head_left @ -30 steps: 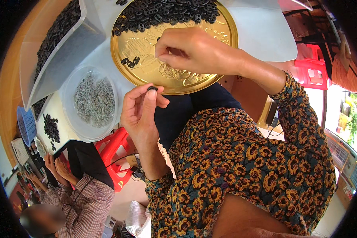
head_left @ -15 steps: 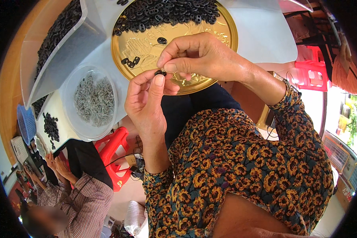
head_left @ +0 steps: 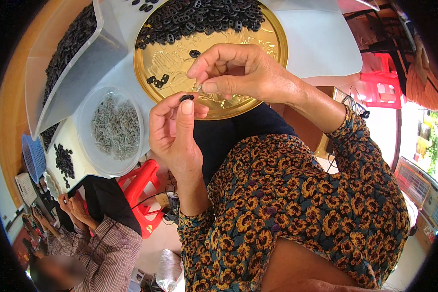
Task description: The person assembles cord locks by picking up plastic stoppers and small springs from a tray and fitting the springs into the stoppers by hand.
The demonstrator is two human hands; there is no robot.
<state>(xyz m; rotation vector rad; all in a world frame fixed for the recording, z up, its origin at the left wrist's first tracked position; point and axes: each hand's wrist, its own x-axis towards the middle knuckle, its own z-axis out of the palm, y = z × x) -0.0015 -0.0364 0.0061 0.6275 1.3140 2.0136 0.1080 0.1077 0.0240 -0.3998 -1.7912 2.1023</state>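
Between the thumb and fingers of my left hand (head_left: 176,134) is a small black plastic cord lock (head_left: 187,98). My right hand (head_left: 246,73) pinches a tiny silvery spring (head_left: 199,88) just above and to the right of it, apart from it. Both hands are over the near part of a round gold tray (head_left: 173,61). A heap of black two-holed plastic pieces (head_left: 199,22) covers the tray's far side. One loose black piece (head_left: 194,53) lies near my right fingers, and a small cluster (head_left: 157,81) lies at the left.
A clear round tub (head_left: 142,121) of small metal springs (head_left: 114,126) stands left of the tray. Beyond it is a clear bin (head_left: 78,80) of black parts. More black pieces (head_left: 64,160) lie at the table's left edge. A co-worker's hands (head_left: 75,209) are at lower left, near a red stool (head_left: 143,194).
My hands have drawn slightly apart. The spring, which was at the cord lock, is now clear of it in my right fingers. My left hand has lowered slightly with the cord lock.
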